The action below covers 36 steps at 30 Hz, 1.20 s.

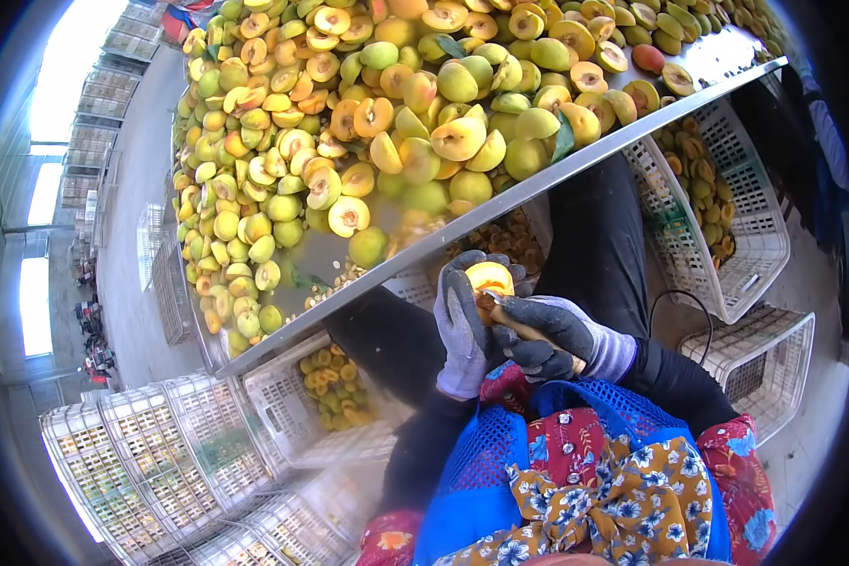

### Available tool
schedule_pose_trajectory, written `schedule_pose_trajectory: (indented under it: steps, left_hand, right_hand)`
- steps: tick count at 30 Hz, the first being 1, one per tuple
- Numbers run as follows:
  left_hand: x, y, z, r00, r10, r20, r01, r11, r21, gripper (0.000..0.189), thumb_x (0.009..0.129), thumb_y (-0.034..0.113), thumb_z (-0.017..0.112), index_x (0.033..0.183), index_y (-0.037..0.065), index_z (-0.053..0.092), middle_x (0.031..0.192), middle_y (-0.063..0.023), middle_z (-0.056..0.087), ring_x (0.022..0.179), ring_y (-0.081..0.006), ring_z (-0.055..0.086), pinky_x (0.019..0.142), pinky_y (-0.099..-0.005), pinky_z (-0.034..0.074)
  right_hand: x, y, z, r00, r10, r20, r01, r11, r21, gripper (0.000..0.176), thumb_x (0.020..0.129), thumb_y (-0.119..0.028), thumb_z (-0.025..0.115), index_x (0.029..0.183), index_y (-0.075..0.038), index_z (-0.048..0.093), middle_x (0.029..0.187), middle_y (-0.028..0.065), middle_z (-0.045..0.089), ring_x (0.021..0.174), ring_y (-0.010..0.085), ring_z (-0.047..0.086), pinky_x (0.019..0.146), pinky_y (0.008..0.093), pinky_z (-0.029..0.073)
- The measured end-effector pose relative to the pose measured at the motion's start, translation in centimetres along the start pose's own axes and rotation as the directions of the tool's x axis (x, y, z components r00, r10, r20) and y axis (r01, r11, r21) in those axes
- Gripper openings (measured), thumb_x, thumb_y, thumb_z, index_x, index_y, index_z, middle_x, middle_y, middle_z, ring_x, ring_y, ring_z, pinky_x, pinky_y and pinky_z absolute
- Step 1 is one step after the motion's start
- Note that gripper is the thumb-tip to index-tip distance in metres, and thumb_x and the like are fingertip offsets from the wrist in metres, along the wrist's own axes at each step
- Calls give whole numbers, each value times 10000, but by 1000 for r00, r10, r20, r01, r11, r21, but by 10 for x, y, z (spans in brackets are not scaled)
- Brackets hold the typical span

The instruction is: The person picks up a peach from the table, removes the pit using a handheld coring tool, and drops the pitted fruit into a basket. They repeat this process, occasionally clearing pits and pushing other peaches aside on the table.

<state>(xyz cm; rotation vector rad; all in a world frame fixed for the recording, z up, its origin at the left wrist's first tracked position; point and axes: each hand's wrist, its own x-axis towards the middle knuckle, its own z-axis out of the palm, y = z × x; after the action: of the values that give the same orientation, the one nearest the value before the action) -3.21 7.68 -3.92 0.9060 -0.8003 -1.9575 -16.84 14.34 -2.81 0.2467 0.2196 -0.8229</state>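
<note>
In front of my lap, my left hand (464,319), in a grey and purple work glove, is closed around a halved yellow stone fruit (491,277), cut face up. My right hand (558,332), gloved alike, grips a wooden-handled pitting tool (538,341). Its small metal tip meets the lower edge of the fruit, where the flesh looks brown; glove fingers partly hide the blade. Just beyond my hands, whole and halved green-yellow stone fruits (415,160) are heaped on a metal table (462,224).
The table's raised metal edge crosses in front of me. Below it, a white crate (283,415) of fruit stands at left and another crate (759,236) at right. More white crates (151,462) are at lower left, and one crate (774,358) lies at lower right.
</note>
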Motion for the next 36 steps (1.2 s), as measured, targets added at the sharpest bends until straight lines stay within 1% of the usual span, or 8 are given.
schedule_pose_trajectory:
  steps: [2, 4, 10, 16, 18, 21, 29, 36]
  left_hand:
    - [3, -2, -13, 992, 130, 5, -126, 951, 281, 469, 1018, 416, 479, 1250, 9, 472, 1125, -183, 628, 995, -318, 654, 878, -462, 563]
    - [6, 3, -35, 734, 521, 436, -511, 1, 860, 423, 993, 269, 578, 1282, -11, 451, 1135, -183, 624, 987, -295, 656, 864, -429, 574]
    - [-1, 19, -44, 986, 130, -105, -131, 991, -2, 458, 1010, 385, 519, 1289, 25, 472, 1186, -151, 598, 1060, -294, 629, 967, -448, 540]
    - [0, 25, -48, 987, 56, -152, -92, 967, -239, 442, 1046, 423, 397, 1203, 36, 541, 1158, -151, 627, 1079, -273, 629, 935, -456, 550]
    - [0, 23, -48, 980, 87, -177, -114, 983, -145, 454, 1049, 431, 383, 1202, 34, 542, 1147, -140, 632, 1065, -254, 630, 928, -418, 544]
    - [-1, 19, -57, 984, 166, -63, -158, 981, 116, 456, 1046, 430, 405, 1239, 37, 529, 1141, -121, 627, 1056, -228, 623, 935, -362, 516]
    - [-12, 22, -53, 943, 310, 121, -289, 585, 757, 405, 1062, 339, 409, 1214, -10, 547, 1119, -105, 631, 1016, -196, 632, 896, -318, 516]
    - [-14, 33, -53, 983, 62, -174, -52, 997, 59, 437, 1076, 354, 342, 1239, -19, 501, 1116, -142, 627, 999, -212, 646, 846, -305, 564]
  right_hand:
    - [-3, -2, 2, 996, -8, 91, 7, 1000, 5, 396, 1042, -390, 428, 977, -12, 530, 562, 42, 470, 356, 94, 404, 319, 199, 321]
    - [-7, -4, 5, 985, -68, 156, 72, 997, -18, 407, 1044, -393, 412, 964, -9, 523, 549, 39, 469, 351, 99, 420, 321, 194, 330]
    - [1, -29, -10, 983, -151, -100, 110, 936, -334, 325, 1034, -384, 454, 1081, -78, 550, 578, 20, 485, 393, 77, 437, 338, 178, 328]
    - [6, -30, -14, 960, -221, -171, 100, 844, -527, 268, 1017, -353, 511, 1106, -100, 534, 673, 30, 557, 455, 98, 501, 390, 226, 382]
    - [12, -27, -8, 868, -424, -259, -4, 515, -857, 278, 1008, -338, 529, 1111, -81, 517, 687, 61, 598, 476, 168, 572, 418, 288, 443]
    - [19, -18, -4, 733, -558, 390, 29, -547, -837, 295, 983, -314, 557, 1096, -48, 495, 735, 131, 645, 593, 303, 652, 502, 400, 503]
    - [19, -21, 13, 803, -445, 396, -192, -822, -536, 284, 918, -327, 624, 999, -73, 528, 731, 134, 633, 624, 318, 657, 518, 433, 505]
    - [4, -41, -7, 722, -580, 378, -288, -748, -598, 303, 914, -313, 632, 999, -48, 513, 778, 147, 670, 693, 341, 675, 584, 452, 524]
